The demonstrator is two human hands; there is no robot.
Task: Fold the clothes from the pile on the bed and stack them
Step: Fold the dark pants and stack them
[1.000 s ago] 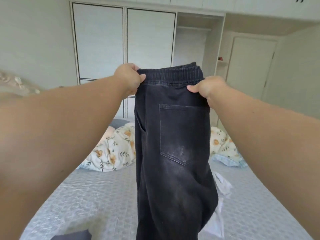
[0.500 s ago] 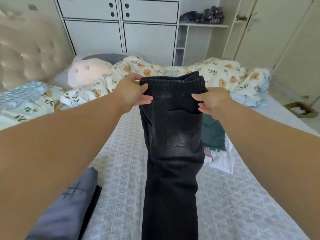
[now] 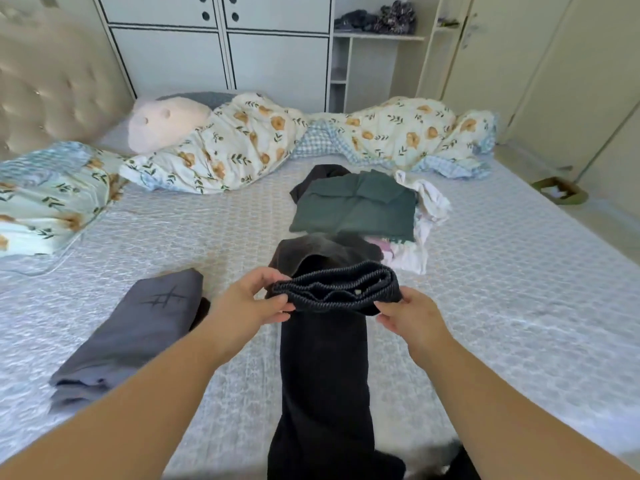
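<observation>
Over bed (image 3: pixel 502 306), black pants (image 3: pixel 325 368) lowered since earlier; left hand (image 3: pixel 249 303), right hand (image 3: pixel 412 317) grip pinching waistband.

Left of hands: blocked by the folded grey garment (image 3: pixel 131 336) lying on the bed (image 3: pixel 512 306).
Ahead: closed off by the clothes pile (image 3: pixel 360 206), with the floral duvet (image 3: pixel 311 136) bunched behind it.
Right: open mattress is left up to the bed edge.
Between pile and grey garment: a bare strip is left.

2 bare forearms (image 3: pixel 145 393), no sleeves or jewellery visible.
</observation>
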